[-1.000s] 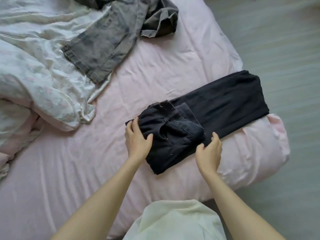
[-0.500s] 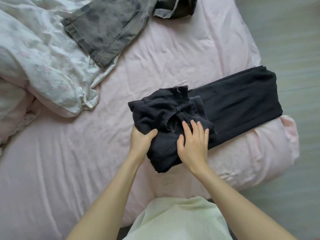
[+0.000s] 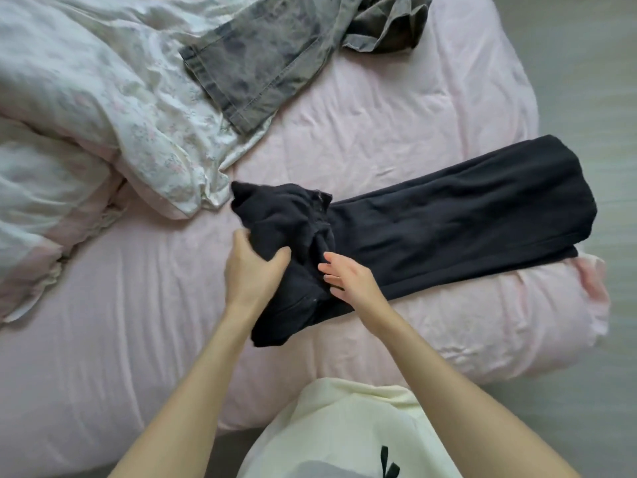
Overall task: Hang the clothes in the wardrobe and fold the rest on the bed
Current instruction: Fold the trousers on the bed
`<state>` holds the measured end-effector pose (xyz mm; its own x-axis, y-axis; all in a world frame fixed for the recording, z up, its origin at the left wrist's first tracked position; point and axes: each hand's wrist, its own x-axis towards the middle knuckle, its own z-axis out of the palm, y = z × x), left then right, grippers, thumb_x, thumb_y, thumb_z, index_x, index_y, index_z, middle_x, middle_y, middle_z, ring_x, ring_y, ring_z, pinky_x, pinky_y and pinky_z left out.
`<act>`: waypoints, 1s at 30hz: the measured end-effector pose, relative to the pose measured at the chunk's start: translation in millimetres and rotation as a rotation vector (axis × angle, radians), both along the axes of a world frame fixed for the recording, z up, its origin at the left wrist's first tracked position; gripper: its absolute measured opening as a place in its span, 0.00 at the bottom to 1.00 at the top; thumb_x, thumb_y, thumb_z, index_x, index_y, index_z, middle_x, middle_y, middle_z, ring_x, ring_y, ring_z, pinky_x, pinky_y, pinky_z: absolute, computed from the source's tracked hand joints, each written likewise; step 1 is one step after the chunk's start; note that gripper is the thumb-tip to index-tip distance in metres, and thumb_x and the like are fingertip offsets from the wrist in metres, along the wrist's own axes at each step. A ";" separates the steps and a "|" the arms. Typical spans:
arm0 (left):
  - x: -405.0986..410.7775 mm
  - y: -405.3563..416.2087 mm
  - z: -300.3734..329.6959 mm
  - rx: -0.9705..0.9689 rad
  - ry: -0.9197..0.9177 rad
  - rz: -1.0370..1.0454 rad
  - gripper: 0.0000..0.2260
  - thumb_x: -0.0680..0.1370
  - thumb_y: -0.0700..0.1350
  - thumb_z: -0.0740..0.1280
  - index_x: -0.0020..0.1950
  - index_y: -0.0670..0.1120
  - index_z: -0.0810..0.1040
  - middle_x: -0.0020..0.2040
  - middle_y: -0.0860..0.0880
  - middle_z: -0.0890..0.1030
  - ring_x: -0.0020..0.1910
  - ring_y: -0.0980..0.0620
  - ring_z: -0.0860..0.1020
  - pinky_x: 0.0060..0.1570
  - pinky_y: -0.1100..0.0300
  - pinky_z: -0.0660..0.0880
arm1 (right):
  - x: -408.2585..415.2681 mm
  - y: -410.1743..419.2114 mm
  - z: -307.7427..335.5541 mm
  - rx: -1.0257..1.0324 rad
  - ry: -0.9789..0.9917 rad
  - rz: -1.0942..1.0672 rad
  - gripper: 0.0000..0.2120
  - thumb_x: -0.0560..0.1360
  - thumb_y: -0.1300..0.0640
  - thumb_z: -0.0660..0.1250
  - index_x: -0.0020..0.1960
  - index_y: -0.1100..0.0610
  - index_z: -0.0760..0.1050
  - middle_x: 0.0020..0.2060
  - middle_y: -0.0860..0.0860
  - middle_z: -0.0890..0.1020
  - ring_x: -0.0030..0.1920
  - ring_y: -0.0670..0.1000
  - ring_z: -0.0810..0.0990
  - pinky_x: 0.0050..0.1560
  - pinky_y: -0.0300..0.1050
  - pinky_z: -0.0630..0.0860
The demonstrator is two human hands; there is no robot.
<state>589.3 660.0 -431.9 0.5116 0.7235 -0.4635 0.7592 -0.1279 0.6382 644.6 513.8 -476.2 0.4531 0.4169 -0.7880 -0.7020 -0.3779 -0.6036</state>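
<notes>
Duvet [image 3: 103, 108] with a flower print lies crumpled in the upper left of the frame on the pink bed [image 3: 103, 339]. Grey jeans [image 3: 262, 56] lie at the upper centre. In the centre, the left hand [image 3: 253, 270] grips the bunched waist end of the black trousers [image 3: 465, 215], fingers curled round the cloth. The right hand [image 3: 348, 276] rests on them with straight fingers; their legs reach to the right edge of the bed
</notes>
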 end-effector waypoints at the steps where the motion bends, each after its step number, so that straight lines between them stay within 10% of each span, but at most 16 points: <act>1: 12.4 -15.9 2.1 -0.060 -0.103 -0.063 0.15 0.71 0.50 0.70 0.53 0.53 0.67 0.48 0.57 0.75 0.48 0.54 0.76 0.51 0.57 0.74 | 10.9 -10.9 1.1 0.028 0.060 -0.083 0.17 0.79 0.47 0.57 0.65 0.51 0.72 0.58 0.50 0.80 0.59 0.50 0.78 0.61 0.45 0.73; 5: 59.6 -85.4 -7.3 -0.205 -0.156 -0.610 0.21 0.75 0.58 0.58 0.66 0.54 0.71 0.62 0.57 0.75 0.60 0.59 0.71 0.60 0.60 0.68 | 59.0 -79.6 4.6 0.169 0.095 -0.336 0.22 0.82 0.45 0.49 0.62 0.55 0.76 0.55 0.52 0.82 0.56 0.50 0.81 0.49 0.41 0.78; 8: 79.5 -125.2 -32.3 -0.235 -0.012 -0.841 0.17 0.80 0.51 0.57 0.68 0.50 0.72 0.68 0.54 0.72 0.69 0.55 0.65 0.66 0.58 0.61 | 87.7 -122.8 2.8 -0.106 -0.044 -0.382 0.16 0.81 0.50 0.53 0.55 0.57 0.76 0.52 0.51 0.81 0.51 0.50 0.80 0.50 0.43 0.75; 11: 86.0 -141.0 -55.6 -0.076 -0.112 -0.570 0.14 0.78 0.43 0.62 0.64 0.46 0.75 0.67 0.50 0.72 0.67 0.52 0.67 0.65 0.60 0.62 | 100.9 -149.2 -10.8 -0.515 -0.322 -0.259 0.17 0.79 0.57 0.56 0.66 0.54 0.69 0.59 0.52 0.75 0.58 0.52 0.74 0.61 0.47 0.70; 16: 73.6 -107.8 -86.8 -0.159 0.138 0.037 0.34 0.73 0.50 0.70 0.74 0.48 0.56 0.72 0.47 0.59 0.70 0.46 0.60 0.67 0.49 0.63 | 91.1 -126.7 -23.1 -0.507 -0.789 0.203 0.23 0.78 0.59 0.57 0.73 0.54 0.62 0.72 0.53 0.64 0.74 0.54 0.56 0.73 0.50 0.56; 21: 68.8 -90.1 -107.9 -0.601 0.028 0.145 0.26 0.71 0.46 0.74 0.65 0.46 0.67 0.60 0.50 0.76 0.57 0.50 0.76 0.51 0.57 0.75 | 89.4 -114.0 -46.6 -0.547 -0.599 0.458 0.23 0.81 0.51 0.52 0.75 0.50 0.57 0.76 0.52 0.53 0.76 0.53 0.39 0.74 0.56 0.43; 24: 72.0 -94.6 -97.3 -0.532 -0.095 0.180 0.14 0.72 0.43 0.72 0.55 0.52 0.74 0.51 0.54 0.81 0.51 0.53 0.79 0.40 0.64 0.75 | 89.3 -110.6 -43.8 -0.503 -0.533 0.428 0.22 0.81 0.47 0.50 0.75 0.45 0.56 0.77 0.50 0.50 0.76 0.51 0.38 0.73 0.57 0.38; 30: 46.5 -73.2 -50.1 -0.309 -0.089 0.135 0.14 0.71 0.47 0.71 0.51 0.54 0.70 0.50 0.56 0.78 0.50 0.53 0.77 0.50 0.54 0.75 | 71.5 -85.7 -21.2 -0.270 -0.292 0.346 0.22 0.81 0.44 0.50 0.74 0.43 0.58 0.76 0.45 0.52 0.76 0.45 0.43 0.74 0.54 0.38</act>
<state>635.8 586.8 -482.0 0.4692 0.6200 -0.6289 0.6956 0.1792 0.6957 716.0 428.2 -497.5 0.5419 0.3807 -0.7493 -0.3252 -0.7271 -0.6047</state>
